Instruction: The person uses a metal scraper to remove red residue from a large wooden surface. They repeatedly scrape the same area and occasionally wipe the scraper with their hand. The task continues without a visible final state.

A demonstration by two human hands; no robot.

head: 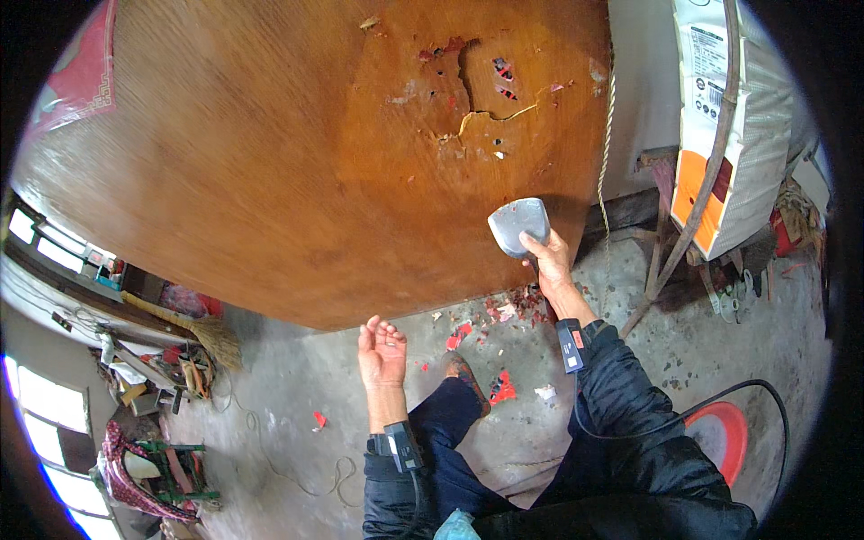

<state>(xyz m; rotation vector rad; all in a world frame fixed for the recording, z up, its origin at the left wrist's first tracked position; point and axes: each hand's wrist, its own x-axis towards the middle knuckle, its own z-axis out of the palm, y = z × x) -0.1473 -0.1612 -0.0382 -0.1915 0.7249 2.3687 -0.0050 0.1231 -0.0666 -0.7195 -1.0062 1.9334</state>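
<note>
My right hand (550,260) is closed around the handle of a broad-bladed metal scraper (520,223). The blade lies close to the lower right part of a brown wooden panel (304,169); whether it touches the surface I cannot tell. Higher on the panel are a jagged crack, a hole-like break, and torn red and black scraps (503,69). My left hand (383,347) is empty, palm up with its fingers partly curled, just off the panel's bottom edge. Red and white paper scraps (506,310) are scattered on the concrete floor below the panel.
A twisted rope (605,155) hangs along the panel's right side. Further right, a curved wooden pole (702,182) leans by a large white and orange bag (749,128). A red-rimmed basin (736,439) stands at the lower right. A straw broom (216,334) and a thin cord lie left.
</note>
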